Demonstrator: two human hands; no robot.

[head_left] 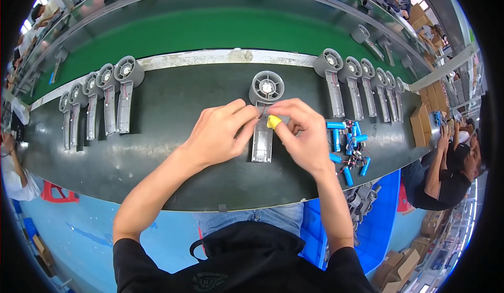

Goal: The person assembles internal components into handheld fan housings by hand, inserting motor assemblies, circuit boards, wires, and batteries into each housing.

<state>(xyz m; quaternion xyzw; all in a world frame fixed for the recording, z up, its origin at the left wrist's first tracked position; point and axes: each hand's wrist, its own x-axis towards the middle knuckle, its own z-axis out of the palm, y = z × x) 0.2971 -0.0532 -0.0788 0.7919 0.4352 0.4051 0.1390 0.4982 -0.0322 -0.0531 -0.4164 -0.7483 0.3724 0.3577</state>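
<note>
A grey handheld fan body (264, 115) lies on the dark worktable (173, 151), its round fan head (266, 87) pointing away from me and its open handle toward me. My left hand (219, 133) rests its fingertips on the upper left of the handle. My right hand (301, 133), with a yellow cot on one finger (273, 121), pinches at the top of the handle from the right. What lies between the fingertips is hidden.
Several blue cylindrical battery cells with wires (347, 146) lie just right of my right hand. Rows of grey fan bodies lie at the left (107, 96) and at the right (362, 83). A green conveyor belt (210, 30) runs behind. A seated person (446, 172) works at the right; a blue bin (375, 214) holds more parts.
</note>
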